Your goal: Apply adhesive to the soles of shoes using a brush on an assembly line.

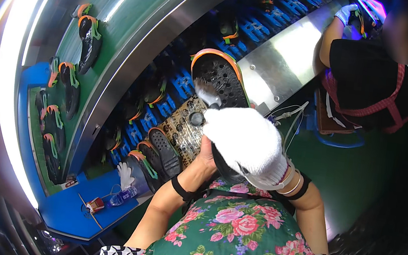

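A black shoe piece [231, 88] with round holes and an orange-and-green rim points away from me. My right hand [245, 140], in a white knit glove, is closed on a brush [208, 93] with pale bristles, which lie on the perforated face. Bare and partly covered by the glove, my left hand [206, 154] is closed at the near end of the shoe piece; its fingertips are hidden. Left of my hands, a dark round knob or cap [196, 119] sits on a patterned, shiny-covered board [181, 125].
Similar shoes [164, 149] stand left of the board. Blue racks [183, 85] run behind it, beside a curved green conveyor [126, 10] carrying more shoes. A blue table [66, 207] holds a white glove [125, 175] and a bottle [123, 196]. A co-worker [366, 75] sits at right.
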A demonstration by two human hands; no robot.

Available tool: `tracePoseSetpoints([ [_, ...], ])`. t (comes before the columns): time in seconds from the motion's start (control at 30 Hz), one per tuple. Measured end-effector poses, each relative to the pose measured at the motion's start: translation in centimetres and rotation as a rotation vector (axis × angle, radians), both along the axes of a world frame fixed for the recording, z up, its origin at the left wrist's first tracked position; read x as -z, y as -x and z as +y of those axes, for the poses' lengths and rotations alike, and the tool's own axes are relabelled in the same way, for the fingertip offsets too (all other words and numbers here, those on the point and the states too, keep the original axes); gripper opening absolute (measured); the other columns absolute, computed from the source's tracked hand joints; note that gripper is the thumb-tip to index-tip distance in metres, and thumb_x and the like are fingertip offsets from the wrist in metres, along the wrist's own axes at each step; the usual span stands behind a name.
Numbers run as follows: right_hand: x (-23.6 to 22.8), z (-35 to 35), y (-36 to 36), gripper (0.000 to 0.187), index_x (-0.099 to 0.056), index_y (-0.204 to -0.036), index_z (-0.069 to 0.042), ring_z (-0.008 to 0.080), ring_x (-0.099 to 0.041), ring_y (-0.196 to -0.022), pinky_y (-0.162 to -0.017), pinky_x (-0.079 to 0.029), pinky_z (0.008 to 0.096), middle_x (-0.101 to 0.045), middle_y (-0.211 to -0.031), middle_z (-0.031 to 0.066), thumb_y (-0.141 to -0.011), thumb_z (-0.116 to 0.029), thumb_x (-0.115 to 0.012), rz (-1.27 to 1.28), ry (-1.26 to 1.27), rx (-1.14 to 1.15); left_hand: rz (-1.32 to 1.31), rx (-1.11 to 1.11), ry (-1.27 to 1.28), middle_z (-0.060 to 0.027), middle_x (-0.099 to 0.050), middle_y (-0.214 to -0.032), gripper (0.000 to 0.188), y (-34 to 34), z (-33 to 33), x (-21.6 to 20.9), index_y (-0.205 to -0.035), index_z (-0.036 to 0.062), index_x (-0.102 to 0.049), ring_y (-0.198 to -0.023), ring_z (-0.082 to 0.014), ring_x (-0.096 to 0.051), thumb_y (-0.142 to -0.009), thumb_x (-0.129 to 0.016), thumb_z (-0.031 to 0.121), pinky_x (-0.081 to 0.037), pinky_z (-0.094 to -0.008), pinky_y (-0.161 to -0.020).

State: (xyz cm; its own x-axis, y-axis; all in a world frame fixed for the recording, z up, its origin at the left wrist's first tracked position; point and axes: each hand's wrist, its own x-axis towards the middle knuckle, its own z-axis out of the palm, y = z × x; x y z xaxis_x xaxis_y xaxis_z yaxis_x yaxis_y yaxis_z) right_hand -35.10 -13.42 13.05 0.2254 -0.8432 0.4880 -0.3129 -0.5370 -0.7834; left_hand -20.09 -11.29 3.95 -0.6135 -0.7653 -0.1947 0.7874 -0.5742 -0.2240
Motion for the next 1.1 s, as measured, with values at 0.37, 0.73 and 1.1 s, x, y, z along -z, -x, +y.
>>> tracePoseSetpoints([
  [0.37, -0.9, -0.5, 0.6, 0.029, -0.076, -0.111, -0.005, 0.0279, -0.072, -0.101, -0.087, -0.057, 0.0364, -0.075, -0.111, 0.0124, -0.082, -0.004, -0.076, -0.098, 0.099, -0.025, -0.431, 0.085, 0.038, -0.0145, -0.046, -0.157, 0.098, -1.1, -0.9, 1.7, -0.157, 0.0061, -0.036, -0.139, -0.0344, -0.05, -0.091, -0.055, 0.075, -0.041, -0.0553, -0.115],
  [0.73, 0.6, 0.2, 1.7, 0.025, -0.077, -0.109, -0.005, 0.0259, -0.072, -0.102, -0.092, -0.055, 0.0372, -0.077, -0.109, 0.0094, -0.085, -0.006, -0.075, -0.211, 0.005, -0.088, -0.398, -0.062, 0.207, -0.0073, -0.04, -0.162, 0.098, 1.1, -2.7, -0.2, -0.16, 0.0162, -0.032, -0.145, -0.0453, -0.039, -0.089, -0.048, 0.081, -0.035, -0.0661, -0.117],
  [1.1, 0.6, 0.4, 1.7, 0.023, -0.078, -0.103, -0.004, 0.0266, -0.074, -0.092, -0.08, -0.059, 0.0369, -0.077, -0.103, 0.0117, -0.08, -0.002, -0.078, -0.221, 0.051, -0.1, -0.08, -0.127, 0.218, -0.0225, -0.053, -0.146, 0.096, 2.0, -4.5, -1.3, -0.156, 0.0171, -0.04, -0.126, -0.0486, -0.056, -0.086, -0.05, 0.083, -0.048, -0.0666, -0.102],
])
